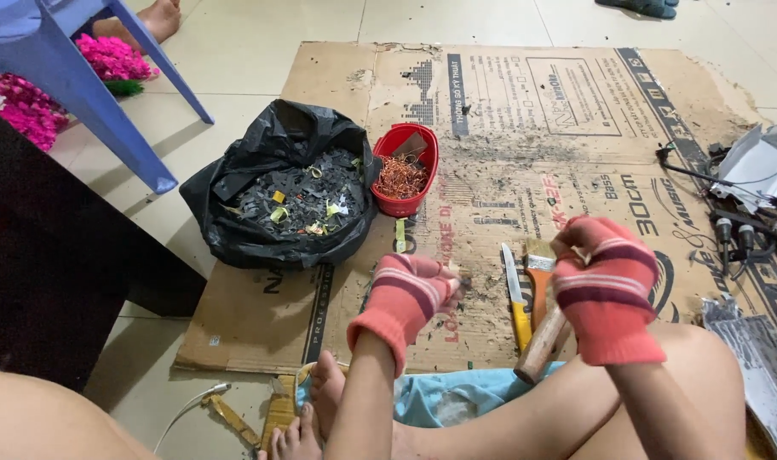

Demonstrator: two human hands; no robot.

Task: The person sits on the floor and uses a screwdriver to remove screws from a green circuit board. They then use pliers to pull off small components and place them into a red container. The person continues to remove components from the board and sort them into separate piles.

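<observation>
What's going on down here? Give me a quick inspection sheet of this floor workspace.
Surface: flattened cardboard on a tiled floor, strewn with dark crumbs.
Job's things: wooden-handled tool in the right hand; left hand pinches a small piece.
Clutter: knife, brush, red bowl of copper wire, black bag of scraps.
Grippers: both in pink striped gloves.
Cables: black leads at right.
Surroundings: blue chair, pink flowers.
</observation>
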